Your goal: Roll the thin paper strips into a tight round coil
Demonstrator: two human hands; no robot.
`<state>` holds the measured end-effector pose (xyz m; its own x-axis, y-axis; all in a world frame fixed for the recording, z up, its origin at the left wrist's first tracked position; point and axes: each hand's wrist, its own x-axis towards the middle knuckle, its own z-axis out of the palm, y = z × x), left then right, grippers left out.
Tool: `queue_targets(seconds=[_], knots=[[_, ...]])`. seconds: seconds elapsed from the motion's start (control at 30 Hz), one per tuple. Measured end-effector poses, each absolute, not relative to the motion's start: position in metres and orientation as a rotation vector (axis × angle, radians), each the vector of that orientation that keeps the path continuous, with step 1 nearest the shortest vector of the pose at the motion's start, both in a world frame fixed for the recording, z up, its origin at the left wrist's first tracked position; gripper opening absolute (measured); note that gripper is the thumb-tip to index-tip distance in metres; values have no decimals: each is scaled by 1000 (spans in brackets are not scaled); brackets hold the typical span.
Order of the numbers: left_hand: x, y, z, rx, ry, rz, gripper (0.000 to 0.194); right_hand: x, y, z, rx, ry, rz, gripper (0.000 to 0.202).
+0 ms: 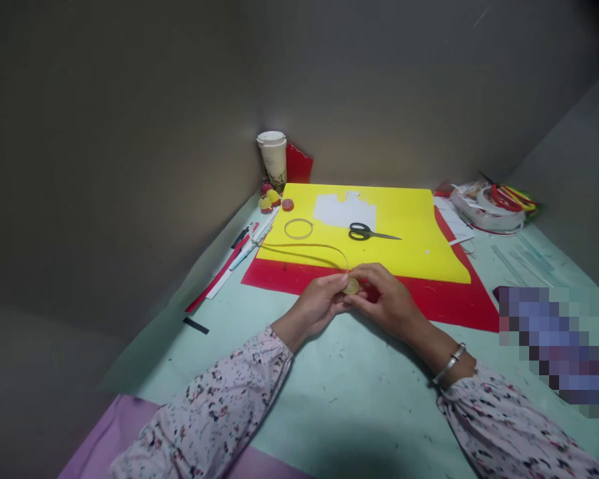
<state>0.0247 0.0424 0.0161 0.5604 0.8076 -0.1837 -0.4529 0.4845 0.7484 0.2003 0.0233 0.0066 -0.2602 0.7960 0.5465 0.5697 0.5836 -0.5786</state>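
My left hand point(324, 299) and my right hand point(387, 299) meet over the near edge of the red sheet point(279, 276). Between their fingertips they pinch a small round yellowish disc point(351, 287), partly covered by the fingers. From the disc a thin narrow strip point(324, 246) curves up and away to the left, above the yellow sheets point(414, 213). Whether the disc is wound from that strip, I cannot tell. Beyond my hands lie black-handled scissors point(367, 232) and a thin ring or looped band point(298, 229), both on the yellow sheets.
White paper point(337, 213) lies on the yellow. Red and white strips point(224, 273) are at left, near a cup point(273, 159) and small red-and-yellow pieces point(270, 199). A clear container with tape and scissors point(494, 203) stands back right. A blurred-out object point(554, 346) lies right.
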Motion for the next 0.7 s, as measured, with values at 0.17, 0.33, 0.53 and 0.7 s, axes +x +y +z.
queue_targets(seconds=[0.17,0.33,0.53,0.7], knots=[[24,41,18,699,594,812,20,200,23,7,-1126,-1924,409,29],[25,41,20,687,598,830,17,201,22,10,-1169,-1788,636,28],[27,41,16,653,618,888,20,204,25,12,-1400,-1491,677,32],[28,42,14,683,577,925,23,199,22,16,-1368,-1610,849,32]])
